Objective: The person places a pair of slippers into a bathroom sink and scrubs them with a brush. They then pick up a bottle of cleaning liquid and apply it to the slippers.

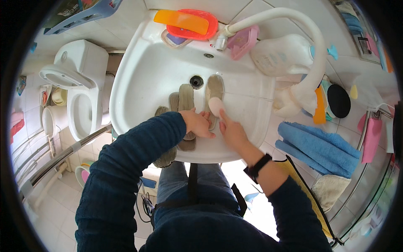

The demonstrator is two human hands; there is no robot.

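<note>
In a white washbasin (141, 75), a wet grey-brown insole (215, 86) lies lengthwise to the right of the drain. My right hand (233, 130) grips a pale pink oval object (216, 106) and holds it on the insole; whether this is soap or a brush cannot be made out. The fingers of my left hand (197, 123) rest against the same insole's near left edge. More grey-brown insoles (186, 96) lie under and beside my left wrist, partly hidden by the sleeve. One grey-brown piece (166, 157) overhangs the basin's front rim.
An orange-yellow piece (182, 21) lies across a red soap dish (214, 25) behind the basin. A tap (221, 42) with a thick white hose (283, 13), a pink dish (242, 42) and a large bottle (280, 56) stand alongside. Blue towels (318, 146) hang right; a toilet (83, 91) is left.
</note>
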